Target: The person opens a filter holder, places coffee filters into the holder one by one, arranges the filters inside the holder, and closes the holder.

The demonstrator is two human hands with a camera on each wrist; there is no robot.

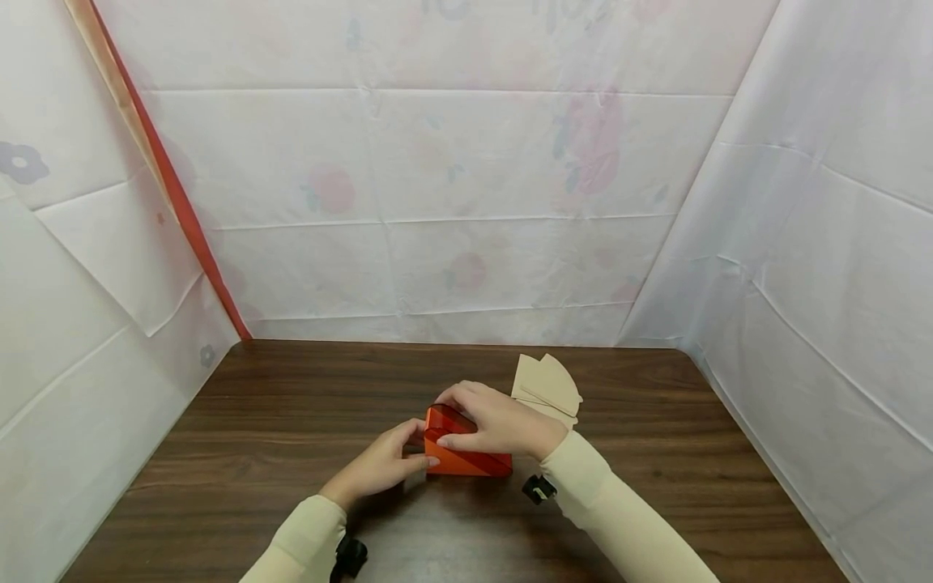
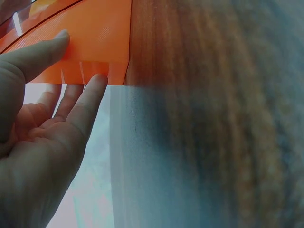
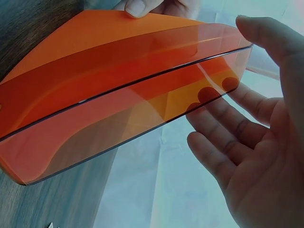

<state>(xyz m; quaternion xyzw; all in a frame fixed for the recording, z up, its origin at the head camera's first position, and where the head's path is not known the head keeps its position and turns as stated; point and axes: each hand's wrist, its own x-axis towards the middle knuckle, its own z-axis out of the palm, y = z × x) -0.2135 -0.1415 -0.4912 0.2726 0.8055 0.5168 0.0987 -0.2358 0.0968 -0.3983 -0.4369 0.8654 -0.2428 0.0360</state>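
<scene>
A see-through orange-red plastic box (image 1: 455, 465), tall at its left end and sloping down to the right, stands upright on the table in the head view. My left hand (image 1: 379, 464) pinches its left end, thumb on the front face and fingers at the side edge. From above, my right hand (image 1: 499, 421) holds the upper part, with the thumb in front and the fingers behind. In the right wrist view, the right fingertips (image 3: 207, 95) show through the clear wall. In the left wrist view the thumb lies on the flat orange face (image 2: 95, 33).
Several fan-shaped tan papers (image 1: 547, 382), like coffee filters, lie on the dark wood table (image 1: 306, 397) behind my right hand. White patterned sheets (image 1: 437, 202) enclose the back and sides, with a red strip (image 1: 182, 210) at the left corner.
</scene>
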